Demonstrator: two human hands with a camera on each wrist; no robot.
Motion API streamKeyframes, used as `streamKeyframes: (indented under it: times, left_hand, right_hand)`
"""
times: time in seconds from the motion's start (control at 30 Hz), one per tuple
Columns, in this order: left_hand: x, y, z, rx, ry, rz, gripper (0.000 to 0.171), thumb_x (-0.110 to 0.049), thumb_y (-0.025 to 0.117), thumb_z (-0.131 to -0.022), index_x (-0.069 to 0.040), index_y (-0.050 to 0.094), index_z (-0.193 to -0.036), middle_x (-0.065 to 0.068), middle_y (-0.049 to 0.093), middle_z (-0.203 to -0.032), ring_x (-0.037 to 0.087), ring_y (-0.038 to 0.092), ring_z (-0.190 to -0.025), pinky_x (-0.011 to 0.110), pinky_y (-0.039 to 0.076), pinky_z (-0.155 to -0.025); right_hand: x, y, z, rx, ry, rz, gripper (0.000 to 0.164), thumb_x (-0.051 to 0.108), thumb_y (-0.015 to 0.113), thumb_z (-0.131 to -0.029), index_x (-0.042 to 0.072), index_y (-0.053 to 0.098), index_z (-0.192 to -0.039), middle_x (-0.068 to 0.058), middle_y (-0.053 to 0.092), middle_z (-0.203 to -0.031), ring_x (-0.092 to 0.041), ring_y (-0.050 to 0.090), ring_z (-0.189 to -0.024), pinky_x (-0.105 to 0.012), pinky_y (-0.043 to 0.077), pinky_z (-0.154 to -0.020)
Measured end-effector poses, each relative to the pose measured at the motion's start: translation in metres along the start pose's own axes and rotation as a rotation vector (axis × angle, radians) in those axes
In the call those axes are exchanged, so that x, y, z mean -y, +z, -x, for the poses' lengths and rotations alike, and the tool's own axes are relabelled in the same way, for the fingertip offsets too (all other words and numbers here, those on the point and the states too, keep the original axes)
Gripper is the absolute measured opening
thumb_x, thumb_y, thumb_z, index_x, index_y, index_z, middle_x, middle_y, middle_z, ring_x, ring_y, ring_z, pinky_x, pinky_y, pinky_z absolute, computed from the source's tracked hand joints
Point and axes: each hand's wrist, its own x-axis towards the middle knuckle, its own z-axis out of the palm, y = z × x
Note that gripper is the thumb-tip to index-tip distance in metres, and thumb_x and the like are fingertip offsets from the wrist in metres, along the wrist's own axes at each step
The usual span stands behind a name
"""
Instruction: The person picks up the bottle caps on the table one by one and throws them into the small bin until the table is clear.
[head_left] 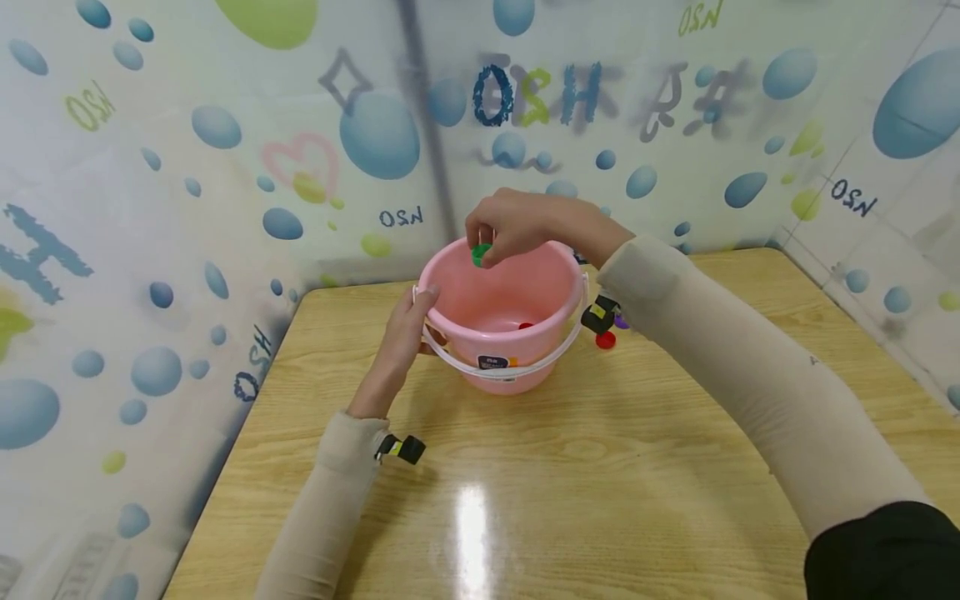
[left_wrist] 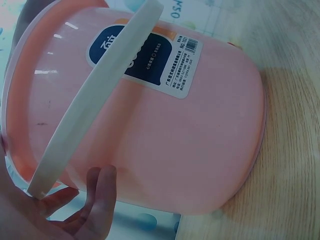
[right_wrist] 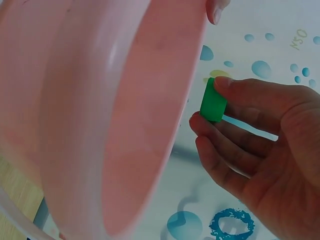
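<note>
A pink bucket [head_left: 498,354] with a white handle [left_wrist: 95,95] stands upright on the table. My left hand [head_left: 405,329] grips its left rim, thumb over the edge and fingers against the outside wall; the left wrist view shows those fingers [left_wrist: 102,202] below the handle. Over the bucket's opening, my right hand [head_left: 517,223] pinches a green bottle cap [head_left: 481,254] between thumb and fingers. The right wrist view shows the green cap's side [right_wrist: 213,100], apart from the rim. A small red piece [head_left: 527,326] lies inside the bucket, partly hidden by the near wall.
Right of the bucket, a red cap [head_left: 605,340] and a purple piece [head_left: 621,322] lie on the wooden table [head_left: 570,492], partly behind the right wrist's camera. A wall covering [head_left: 360,225] printed with blue drops stands behind the table and along both sides.
</note>
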Motion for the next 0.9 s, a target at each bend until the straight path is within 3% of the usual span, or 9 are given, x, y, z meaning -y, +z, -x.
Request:
streamKeyframes:
  times: [0.17, 0.67, 0.9]
  left_hand:
    - [-0.0002, 0.0001, -0.0006, 0.006, 0.005, -0.001, 0.059, -0.056, 0.045, -0.103, -0.006, 0.051, -0.132, 0.001, 0.062, -0.079, 0.043, 0.064, -0.082, 0.04, 0.061, -0.061]
    - [0.0006, 0.0001, -0.0005, 0.0, 0.001, 0.003, 0.058, -0.056, 0.045, -0.102, -0.007, 0.052, -0.132, 0.001, 0.062, -0.078, 0.036, 0.064, -0.077, 0.033, 0.06, -0.058]
    - [0.0009, -0.0003, -0.0007, -0.006, -0.004, -0.001, 0.057, -0.057, 0.046, -0.102, -0.007, 0.052, -0.129, 0.0, 0.062, -0.077, 0.023, 0.064, -0.069, 0.031, 0.058, -0.056]
  right_hand:
    - [0.0021, -0.0035, 0.0011, 0.003, 0.007, 0.019, 0.03, 0.024, 0.076, -0.094, 0.011, 0.07, -0.12, -0.007, 0.071, -0.113, -0.024, 0.066, -0.103, -0.034, 0.061, -0.087]
    - [-0.0013, -0.0022, 0.0027, 0.012, 0.03, -0.005, 0.033, 0.023, 0.076, -0.094, 0.01, 0.069, -0.123, -0.007, 0.07, -0.115, -0.025, 0.066, -0.104, -0.034, 0.062, -0.087]
    - [-0.0024, -0.0002, 0.0035, 0.008, 0.029, -0.004, 0.037, 0.021, 0.074, -0.094, 0.007, 0.067, -0.128, -0.008, 0.069, -0.117, -0.025, 0.065, -0.105, -0.035, 0.062, -0.087]
